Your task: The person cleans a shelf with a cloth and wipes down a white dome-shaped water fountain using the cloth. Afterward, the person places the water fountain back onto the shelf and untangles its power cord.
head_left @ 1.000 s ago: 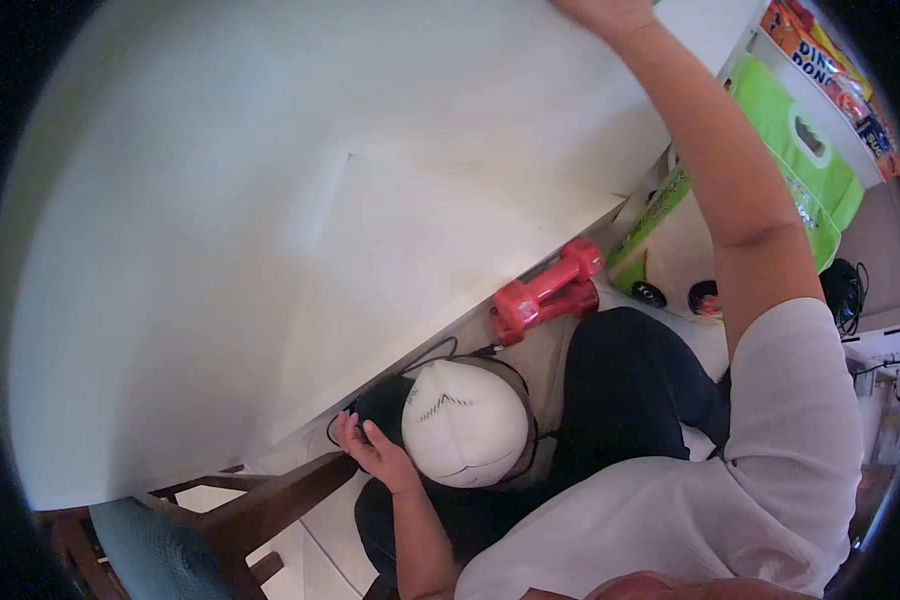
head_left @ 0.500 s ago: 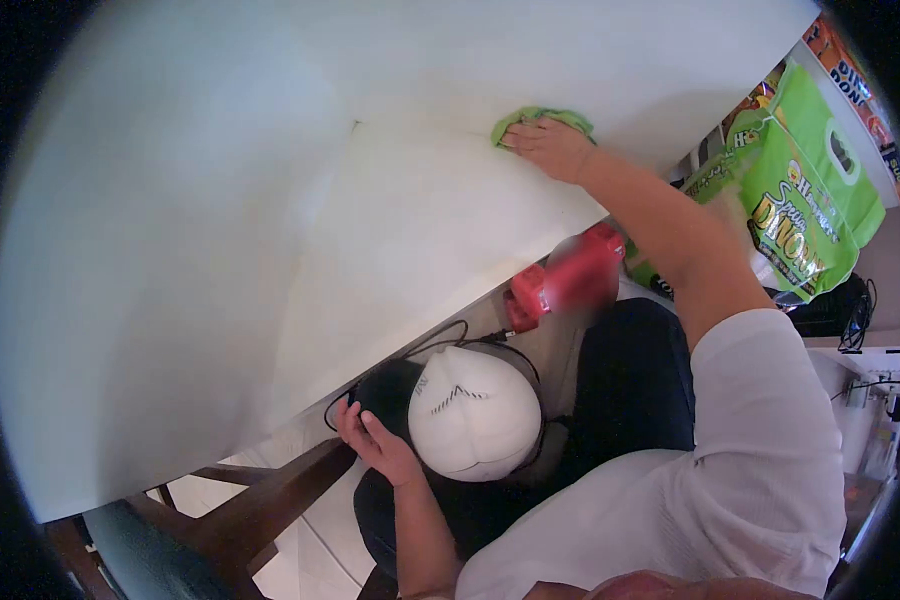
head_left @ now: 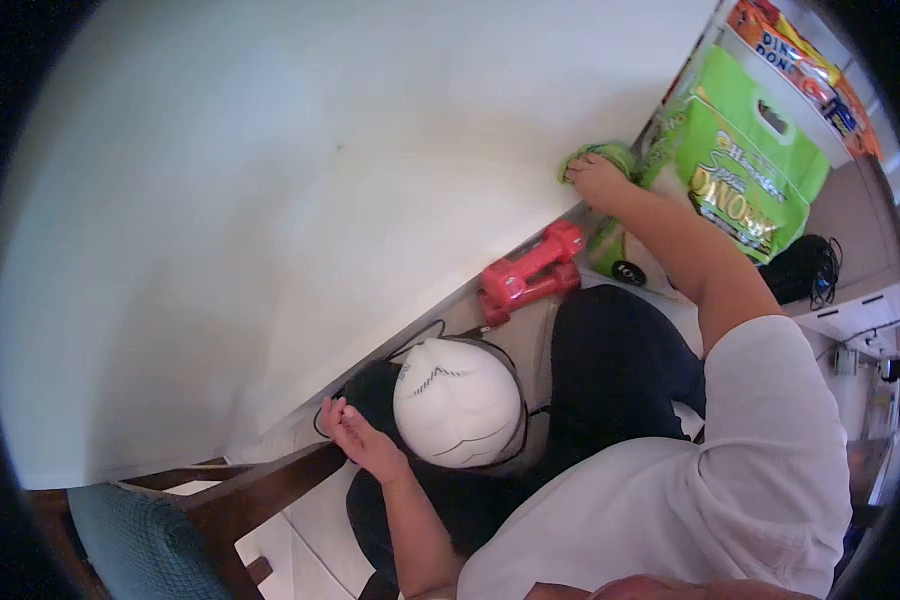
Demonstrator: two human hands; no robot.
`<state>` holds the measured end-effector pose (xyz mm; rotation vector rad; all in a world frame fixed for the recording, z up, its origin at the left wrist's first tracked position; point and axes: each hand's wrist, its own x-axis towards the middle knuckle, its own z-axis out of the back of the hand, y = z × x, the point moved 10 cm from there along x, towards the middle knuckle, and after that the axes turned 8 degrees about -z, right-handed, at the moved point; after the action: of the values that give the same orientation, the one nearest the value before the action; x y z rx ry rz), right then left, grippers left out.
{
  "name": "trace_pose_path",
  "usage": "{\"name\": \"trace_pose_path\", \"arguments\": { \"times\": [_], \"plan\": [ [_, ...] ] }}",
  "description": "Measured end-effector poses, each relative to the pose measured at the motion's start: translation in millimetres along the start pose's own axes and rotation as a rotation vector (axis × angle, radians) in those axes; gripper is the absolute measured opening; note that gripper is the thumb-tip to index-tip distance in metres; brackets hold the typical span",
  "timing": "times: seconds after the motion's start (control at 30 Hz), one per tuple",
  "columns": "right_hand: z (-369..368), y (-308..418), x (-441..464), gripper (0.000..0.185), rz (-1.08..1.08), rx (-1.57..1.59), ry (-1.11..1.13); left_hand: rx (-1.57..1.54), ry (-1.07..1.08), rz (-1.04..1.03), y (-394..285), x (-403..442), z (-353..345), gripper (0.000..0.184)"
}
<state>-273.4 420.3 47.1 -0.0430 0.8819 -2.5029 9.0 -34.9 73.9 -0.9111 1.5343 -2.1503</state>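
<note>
My right hand (head_left: pixel 600 182) presses a bunched green cloth (head_left: pixel 615 157) against a large white surface (head_left: pixel 370 210), near its right edge. The fingers lie over the cloth and cover part of it. Low on the left, my left hand (head_left: pixel 368 442) is open and holds nothing, its fingers slightly curled beside the surface's lower edge and a dark wooden chair (head_left: pixel 270 492). A small dark spot (head_left: pixel 339 148) shows on the white surface, left of the cloth.
Red dumbbells (head_left: pixel 532 268) lie below the surface's edge. A white rounded object (head_left: pixel 458 402) sits by my legs with black cords around it. Green bag (head_left: pixel 745 160) and orange snack packs (head_left: pixel 790 60) stand right, near a coiled black cable (head_left: pixel 826 272).
My right hand and the cloth have moved right along the white surface, closer to the green bag. The view has shifted a little. My left hand stays low, by the chair.
</note>
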Motion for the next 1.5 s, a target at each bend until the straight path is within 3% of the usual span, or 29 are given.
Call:
{"name": "trace_pose_path", "arguments": {
  "times": [0.27, 0.37, 0.53, 0.6, 0.63, 0.67, 0.7, 0.77, 0.83, 0.9, 0.97, 1.1, 1.17, 1.33, 1.5],
  "plan": [
    [-17.2, -28.7, -30.5, 0.021, -0.329, 0.07, 0.456, 0.043, 0.011, 0.013, 1.9, -2.9, 1.1, 0.024],
    [17.7, -29.1, -39.3, 0.024, -0.266, 0.178, 0.454, 0.015, -0.012, 0.03, 11.0, -1.8, 0.8, 0.024],
    [138.0, -77.0, -84.0, 0.035, -0.497, 0.768, 0.219, -0.029, -0.015, 0.017, 22.2, 0.9, -0.5, 0.024],
    [188.4, -129.6, -107.6, 0.036, -0.624, 0.849, -0.077, -0.041, -0.036, 0.019, 22.7, 0.3, 1.6, 0.025],
    [215.1, -163.7, -122.1, 0.036, -0.579, 0.834, -0.48, -0.049, -0.047, 0.021, 22.9, -0.9, 3.2, 0.025],
    [247.2, -189.3, -143.4, 0.035, -0.751, 1.004, -0.451, -0.044, -0.042, 0.04, 24.4, -1.5, 4.1, 0.026],
    [266.0, -222.7, -159.0, 0.033, -0.883, 0.918, -0.556, -0.04, -0.037, 0.059, 25.2, -1.3, 4.4, 0.026],
    [276.8, -293.4, -164.9, 0.035, -0.905, 0.782, -0.747, -0.028, -0.02, 0.07, 24.9, 0.3, 1.5, 0.027],
    [340.0, -269.4, -164.8, 0.034, -0.788, 0.957, -0.916, -0.001, 0.006, 0.058, 25.6, 0.1, -0.4, 0.028],
    [365.1, -252.5, -162.4, 0.034, -0.724, 0.71, -1.081, 0.041, -0.014, 0.057, 21.8, -1.5, 0.6, 0.028],
    [343.8, -224.5, -130.8, 0.035, -0.683, 0.039, -1.182, 0.051, -0.034, 0.064, 26.1, -2.0, 5.8, 0.028],
    [289.9, -196.5, -102.5, 0.037, -0.669, 0.229, -1.085, 0.044, -0.065, 0.091, 32.3, -1.5, 8.2, 0.029],
    [244.7, -164.8, -83.8, 0.04, -0.59, 0.038, -1.1, 0.052, -0.068, 0.116, 26.5, -2.0, 4.3, 0.03],
    [149.1, -103.1, -76.0, 0.045, -0.798, 0.381, -0.794, -0.02, -0.033, 0.158, 35.2, -2.9, 1.9, 0.032],
    [56.0, -54.9, -68.7, 0.049, -0.958, 0.53, -0.51, -0.054, -0.015, 0.231, 35.7, -4.5, -3.6, 0.031]
  ]
}}
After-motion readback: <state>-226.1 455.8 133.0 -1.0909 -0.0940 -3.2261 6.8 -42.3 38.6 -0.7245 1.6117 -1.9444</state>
